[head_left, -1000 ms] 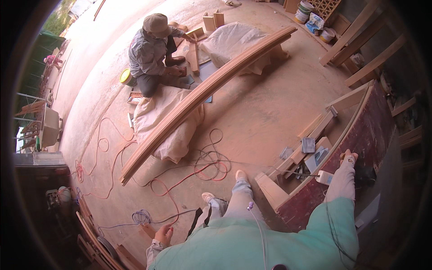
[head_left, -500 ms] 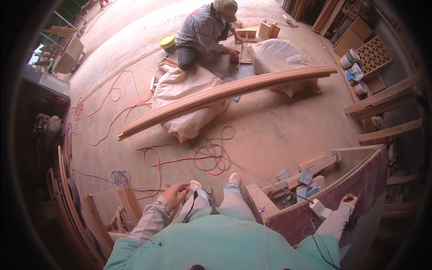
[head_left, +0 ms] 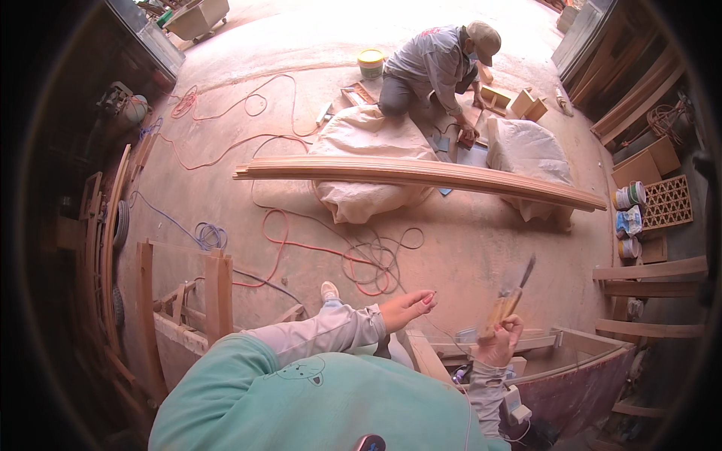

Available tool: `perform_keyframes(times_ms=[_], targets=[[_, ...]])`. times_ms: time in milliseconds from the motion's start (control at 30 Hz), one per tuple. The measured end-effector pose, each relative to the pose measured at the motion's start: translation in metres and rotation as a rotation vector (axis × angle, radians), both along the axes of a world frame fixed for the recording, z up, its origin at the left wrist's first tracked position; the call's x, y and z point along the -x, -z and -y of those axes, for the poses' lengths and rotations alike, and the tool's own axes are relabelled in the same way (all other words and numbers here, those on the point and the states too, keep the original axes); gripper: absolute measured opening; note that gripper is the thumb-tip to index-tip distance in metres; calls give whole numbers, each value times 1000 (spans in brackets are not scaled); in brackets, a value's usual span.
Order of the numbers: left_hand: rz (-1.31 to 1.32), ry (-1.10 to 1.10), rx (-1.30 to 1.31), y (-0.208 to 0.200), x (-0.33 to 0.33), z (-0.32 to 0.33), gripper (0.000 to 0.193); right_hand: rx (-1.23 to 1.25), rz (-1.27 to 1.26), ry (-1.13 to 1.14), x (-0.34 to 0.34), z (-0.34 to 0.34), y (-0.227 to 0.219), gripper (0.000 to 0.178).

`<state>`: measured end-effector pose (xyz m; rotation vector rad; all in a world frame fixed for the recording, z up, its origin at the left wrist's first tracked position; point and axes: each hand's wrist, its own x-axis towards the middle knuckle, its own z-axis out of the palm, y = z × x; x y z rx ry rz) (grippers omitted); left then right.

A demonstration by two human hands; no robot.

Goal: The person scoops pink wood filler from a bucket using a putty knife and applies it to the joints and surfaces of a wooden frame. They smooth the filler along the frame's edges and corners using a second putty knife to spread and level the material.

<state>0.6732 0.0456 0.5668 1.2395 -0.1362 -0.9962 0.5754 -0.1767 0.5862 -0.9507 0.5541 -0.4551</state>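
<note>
My right hand (head_left: 499, 343) is raised over the near end of the dark red wooden box (head_left: 579, 383). Its fingers close around a wooden-handled tool (head_left: 505, 307) with a narrow dark end pointing up and away; blur hides its exact kind. In front of my body, my left hand (head_left: 406, 310) reaches to the right with its fingers stretched out, nothing visible in it. A white plug-like block (head_left: 517, 406) on a cable hangs beside my right sleeve.
A bundle of long wooden mouldings (head_left: 421, 171) spans two cloth-covered supports (head_left: 368, 139). Behind it a person (head_left: 432, 71) kneels, working on the floor. Red and dark cables (head_left: 368, 263) lie tangled ahead of me. Wooden frames (head_left: 219, 293) stand at left, planks (head_left: 650, 269) at right.
My right hand has come up from the box's outer side and now holds the wooden-handled tool. My left hand has swung right across my front. The view has turned left.
</note>
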Motion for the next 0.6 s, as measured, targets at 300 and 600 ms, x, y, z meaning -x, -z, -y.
perform_keyframes(times_ms=[300, 600], targets=[[-381, -675, 3, 20, -11, -189, 36, 686, 46, -1095, -120, -247, 4, 10], [-231, -970, 180, -30, -38, -373, 40, 114, -103, -1642, -217, -389, -27, 53]])
